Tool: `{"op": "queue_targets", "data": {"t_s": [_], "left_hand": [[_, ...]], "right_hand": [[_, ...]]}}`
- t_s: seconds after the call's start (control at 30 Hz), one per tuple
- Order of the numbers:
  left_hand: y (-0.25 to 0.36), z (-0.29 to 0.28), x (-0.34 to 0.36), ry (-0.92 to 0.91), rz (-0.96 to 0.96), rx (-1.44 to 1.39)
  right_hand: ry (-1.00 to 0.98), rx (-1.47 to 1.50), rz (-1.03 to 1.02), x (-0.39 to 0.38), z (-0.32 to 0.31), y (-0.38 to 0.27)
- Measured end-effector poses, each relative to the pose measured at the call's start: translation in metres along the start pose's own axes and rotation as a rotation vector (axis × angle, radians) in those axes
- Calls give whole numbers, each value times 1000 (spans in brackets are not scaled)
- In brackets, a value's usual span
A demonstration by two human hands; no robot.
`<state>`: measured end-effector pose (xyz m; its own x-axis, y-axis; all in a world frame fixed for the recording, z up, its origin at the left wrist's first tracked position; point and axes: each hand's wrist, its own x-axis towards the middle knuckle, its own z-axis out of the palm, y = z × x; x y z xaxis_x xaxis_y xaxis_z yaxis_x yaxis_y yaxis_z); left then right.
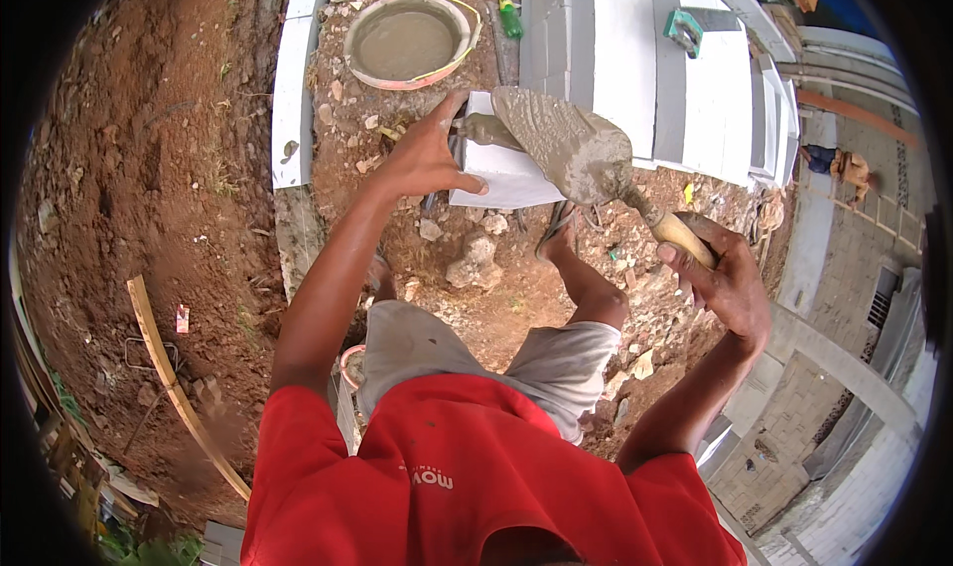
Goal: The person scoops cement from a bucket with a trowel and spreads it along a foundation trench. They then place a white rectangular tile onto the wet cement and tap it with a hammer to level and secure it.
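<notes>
My left hand (pixel 429 157) grips the left end of a white block (pixel 496 181), thumb on the near side and fingers on the far side. Grey wet mortar (pixel 484 129) lies on the block near that hand. My right hand (pixel 723 276) is closed around the wooden handle of a trowel (pixel 586 149). Its broad blade is coated with mortar and tilts over the block, hiding the right part of its top. Whether blade and block touch, I cannot tell. Beyond my left hand stands a round bucket (pixel 422 82) of grey mortar.
White blocks (pixel 625 60) are stacked ahead on the right, with a green-handled tool (pixel 683 32) on them. A green bottle (pixel 509 15) lies beside them. A low white block wall (pixel 292 99) runs along the left. Loose stones (pixel 475 263) lie near my feet. Another person (pixel 851 172) is at far right.
</notes>
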<state>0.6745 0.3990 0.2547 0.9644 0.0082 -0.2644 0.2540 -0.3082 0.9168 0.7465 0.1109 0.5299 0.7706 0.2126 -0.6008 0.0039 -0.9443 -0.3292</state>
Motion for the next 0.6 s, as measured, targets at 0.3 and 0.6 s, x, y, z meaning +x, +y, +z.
{"op": "queue_targets", "data": {"t_s": [0.3,0.6], "left_hand": [[-9,3,-14,26,-95,65],[-8,4,-21,57,-102,52]], "right_hand": [[-105,-52,168,8,-12,1],[-136,163,152,16,-2,113]]}}
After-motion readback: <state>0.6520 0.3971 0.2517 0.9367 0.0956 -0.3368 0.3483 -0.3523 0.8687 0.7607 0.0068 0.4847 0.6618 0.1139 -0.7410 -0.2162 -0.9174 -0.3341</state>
